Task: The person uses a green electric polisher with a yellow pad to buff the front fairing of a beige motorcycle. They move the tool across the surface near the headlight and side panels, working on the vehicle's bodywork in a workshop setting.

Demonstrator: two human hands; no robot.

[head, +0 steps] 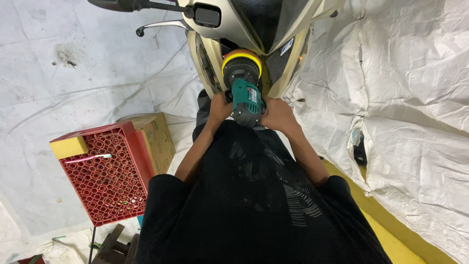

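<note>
From the head camera, looking straight down the person's black shirt, both hands are wrapped around a green polisher (pixel 246 101), its round yellow-rimmed pad (pixel 241 62) pressed toward the cream front panel of a scooter (pixel 246 27) that fills the top of the view. The left hand (pixel 219 106) grips the side of the tool's body, fingers curled tight; the right hand (pixel 277 113) clamps the opposite side, so the two hands sit close together with the machine between them. To work this well, I judge the pad should stay flat against the panel, with even pressure from both sides and slow overlapping passes, since the narrow curved bodywork could catch an edge of the pad. Both forearms run forward from bent elbows and converge on the tool, wrists roughly level, the left arm a little more tucked in. To the left a red plastic crate (pixel 105 173) stands on its side with a yellow sponge (pixel 69 146) on its upper edge, and a cardboard box (pixel 155 138) sits just behind it. White sheeting (pixel 415 98) covers the floor and wall around the scooter.
</note>
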